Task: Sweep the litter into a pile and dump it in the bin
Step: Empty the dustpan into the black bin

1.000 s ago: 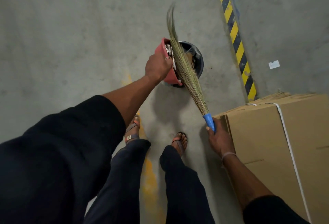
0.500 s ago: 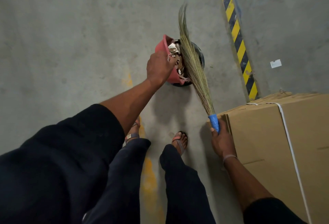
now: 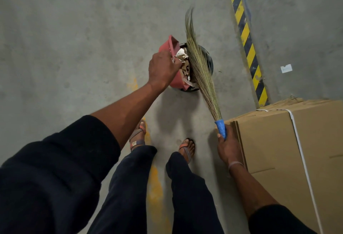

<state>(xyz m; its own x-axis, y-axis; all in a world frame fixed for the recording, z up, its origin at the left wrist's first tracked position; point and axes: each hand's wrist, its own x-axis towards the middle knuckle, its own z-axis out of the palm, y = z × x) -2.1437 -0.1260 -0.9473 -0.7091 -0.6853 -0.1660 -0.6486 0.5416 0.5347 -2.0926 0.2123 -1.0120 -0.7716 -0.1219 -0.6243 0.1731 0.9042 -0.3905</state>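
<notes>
Litter (image 3: 184, 66) (crumpled paper and torn cardboard scraps) lies between the red dustpan (image 3: 171, 51) and the broom bristles, over the mouth of the black bin (image 3: 209, 61). The left hand (image 3: 163, 69) grips the dustpan near its rear edge, fingers curled over the rim; the pan is tilted steeply on its side, with its open face turned toward the bin. The bin stands on the concrete floor (image 3: 74, 38), directly ahead of the person's feet, and most of its opening is covered by the pan, the litter and the broom.

The right hand (image 3: 227, 146) is clenched around the blue handle (image 3: 221, 128) of the grass broom (image 3: 199, 66). The broom slants up and away from the hand, its bristles crossing the bin's right half and the tips extending beyond the far rim.

A cardboard box (image 3: 289, 159) bound with a white strap (image 3: 300, 152) stands just beside the right hand. A yellow-and-black hazard stripe (image 3: 245, 36) runs along the floor beyond the box. A small white scrap (image 3: 286, 68) lies on the floor to the right of the stripe, well apart from the bin. Both feet wear sandals.
</notes>
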